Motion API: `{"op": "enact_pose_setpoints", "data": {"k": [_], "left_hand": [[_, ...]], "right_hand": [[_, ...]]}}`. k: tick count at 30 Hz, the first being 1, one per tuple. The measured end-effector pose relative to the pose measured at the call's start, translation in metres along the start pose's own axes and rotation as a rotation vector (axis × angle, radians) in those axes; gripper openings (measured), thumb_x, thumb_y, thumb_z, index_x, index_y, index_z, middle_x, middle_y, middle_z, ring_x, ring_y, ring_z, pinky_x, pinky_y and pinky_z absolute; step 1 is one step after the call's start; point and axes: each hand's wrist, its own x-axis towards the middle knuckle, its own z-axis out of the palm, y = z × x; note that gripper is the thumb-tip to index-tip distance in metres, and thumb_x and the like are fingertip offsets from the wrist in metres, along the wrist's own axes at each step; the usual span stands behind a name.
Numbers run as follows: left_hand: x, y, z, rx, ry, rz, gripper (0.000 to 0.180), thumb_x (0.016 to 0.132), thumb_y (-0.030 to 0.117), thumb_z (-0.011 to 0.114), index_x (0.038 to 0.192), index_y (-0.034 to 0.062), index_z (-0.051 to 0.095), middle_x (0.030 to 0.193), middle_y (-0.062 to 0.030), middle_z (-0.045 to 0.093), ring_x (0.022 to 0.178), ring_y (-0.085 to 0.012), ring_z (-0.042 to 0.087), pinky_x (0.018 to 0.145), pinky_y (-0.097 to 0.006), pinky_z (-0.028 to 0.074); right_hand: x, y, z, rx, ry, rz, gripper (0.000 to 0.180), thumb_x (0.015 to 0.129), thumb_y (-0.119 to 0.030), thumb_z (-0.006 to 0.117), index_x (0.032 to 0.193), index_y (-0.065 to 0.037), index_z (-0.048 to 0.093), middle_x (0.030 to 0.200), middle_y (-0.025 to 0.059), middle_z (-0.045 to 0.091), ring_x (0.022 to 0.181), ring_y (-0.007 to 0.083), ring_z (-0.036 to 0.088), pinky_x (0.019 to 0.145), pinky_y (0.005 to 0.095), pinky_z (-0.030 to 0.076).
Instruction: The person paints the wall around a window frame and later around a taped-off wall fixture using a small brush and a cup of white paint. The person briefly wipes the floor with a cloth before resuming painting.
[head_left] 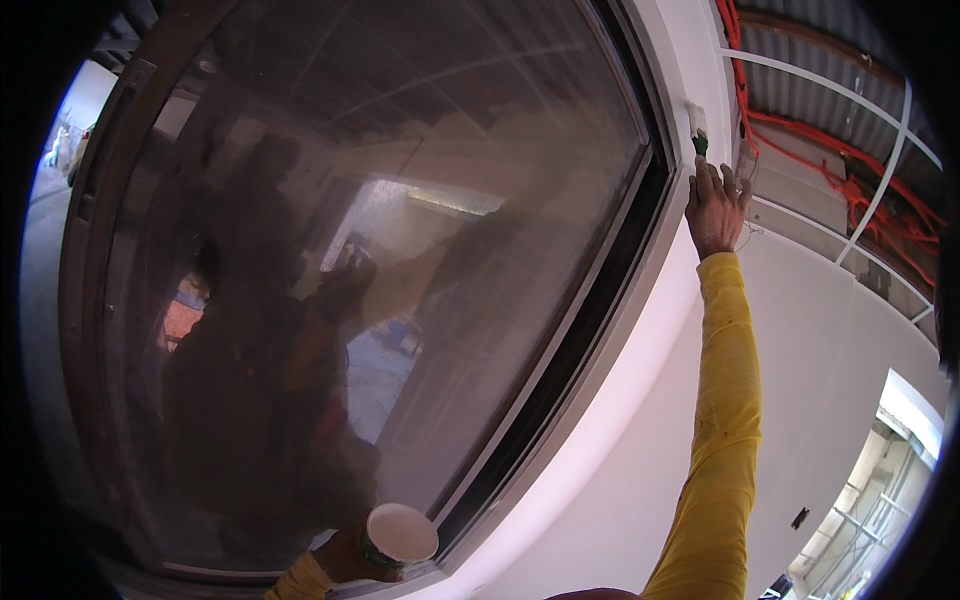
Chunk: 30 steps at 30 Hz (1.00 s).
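Observation:
My right hand (717, 212) is raised at the end of a yellow sleeve, its fingers closed round a small paintbrush (699, 128). The brush has a dark green part and pale bristles, which lie against the white wall strip (684, 90) beside the window frame. Low in the view, my left hand (345, 560) grips a round tub (402, 534) from its left side. The tub's inside looks white; I cannot tell how full it is.
A large dark glass pane (480, 300) with reflections fills the left, set in a dark frame (590, 340). Orange conduits (870, 215) and white ceiling grid bars (893, 165) hang at upper right. A white wall (800, 380) with a small dark wall slot (800, 518) runs toward an opening (880, 490).

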Motion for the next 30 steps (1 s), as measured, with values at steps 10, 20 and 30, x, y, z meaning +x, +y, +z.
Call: {"op": "enact_pose_setpoints", "data": {"k": [10, 20, 30], "left_hand": [[0.001, 0.009, 0.011, -0.026, 0.037, 0.010, 0.100, 0.063, 0.027, 0.098, 0.143, 0.0063, 0.041, 0.134, -0.0116, 0.056, 0.128, -0.0267, 0.052, 0.111, -0.042, 0.042], [-0.002, 0.001, 0.012, -0.040, -0.001, -0.037, 0.106, 0.064, 0.031, 0.098, 0.145, 0.0068, 0.035, 0.138, -0.0131, 0.052, 0.131, -0.0277, 0.049, 0.113, -0.041, 0.041], [-0.014, 0.001, 0.013, -0.093, 0.011, -0.094, 0.107, 0.063, 0.032, 0.098, 0.146, 0.0069, 0.035, 0.138, -0.0126, 0.052, 0.131, -0.0265, 0.050, 0.112, -0.041, 0.041]], "right_hand": [[0.050, -0.008, -0.034, -0.111, 0.175, -0.143, 0.068, 0.093, -0.008, 0.066, 0.152, -0.027, 0.039, 0.147, 0.0032, 0.053, 0.140, 0.0309, 0.043, 0.122, 0.0575, 0.021], [0.012, 0.004, 0.004, -0.163, -0.033, -0.240, 0.045, 0.097, -0.010, 0.056, 0.141, -0.014, 0.050, 0.128, 0.0091, 0.061, 0.127, 0.0302, 0.052, 0.115, 0.0561, 0.028], [0.012, 0.025, -0.027, 0.024, -0.260, -0.149, 0.029, 0.091, -0.013, 0.063, 0.118, -0.016, 0.072, 0.106, 0.0064, 0.075, 0.109, 0.0250, 0.064, 0.110, 0.0515, 0.033]]}}
